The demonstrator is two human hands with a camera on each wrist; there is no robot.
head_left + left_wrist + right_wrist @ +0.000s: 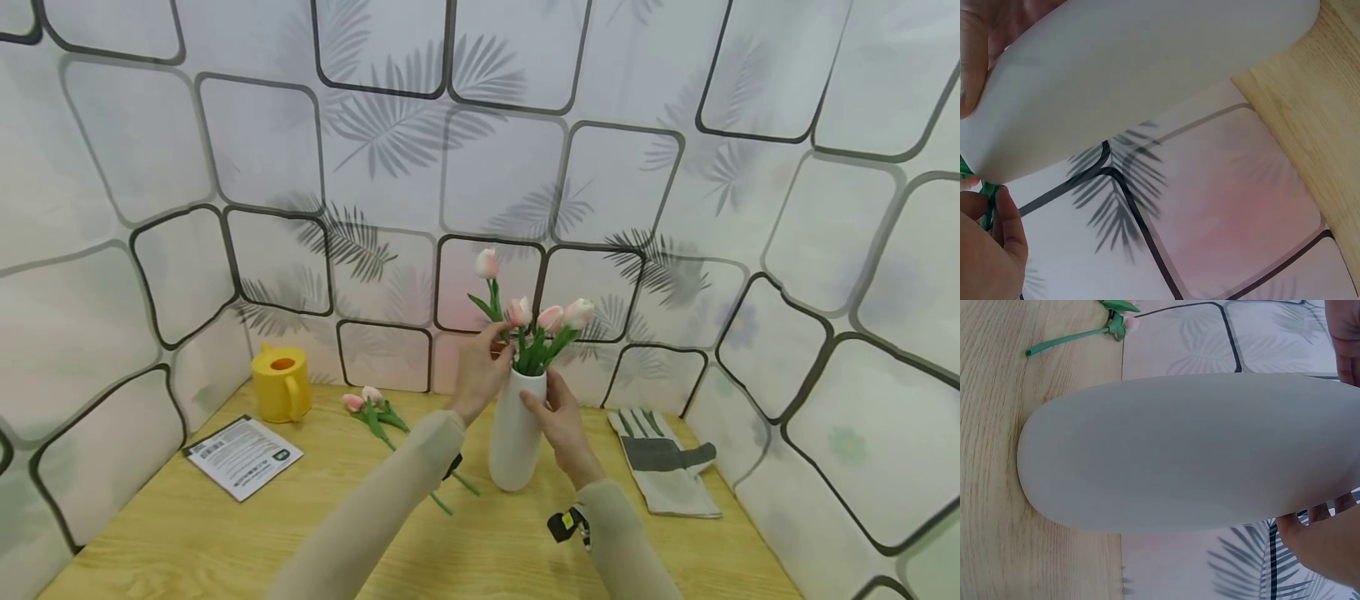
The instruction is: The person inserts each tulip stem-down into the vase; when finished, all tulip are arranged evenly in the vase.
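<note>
In the head view, a tall white vase (516,433) stands on the wooden table, with several pale pink tulips (579,314) at its mouth. My left hand (480,375) pinches the green stem of a tulip (487,265) whose bloom rises above the others. The left wrist view shows that thumb and fingers (1011,225) closed on the stem right at the vase's rim. My right hand (561,421) grips the vase's upper side; in the right wrist view its fingers (1316,515) lie along the white wall (1179,453).
Two more tulips (372,408) lie on the table (330,500), their stems partly hidden under my left forearm. At the left are a yellow watering can (282,385) and a printed booklet (243,457). Work gloves (666,467) lie to the right. Patterned walls enclose the table.
</note>
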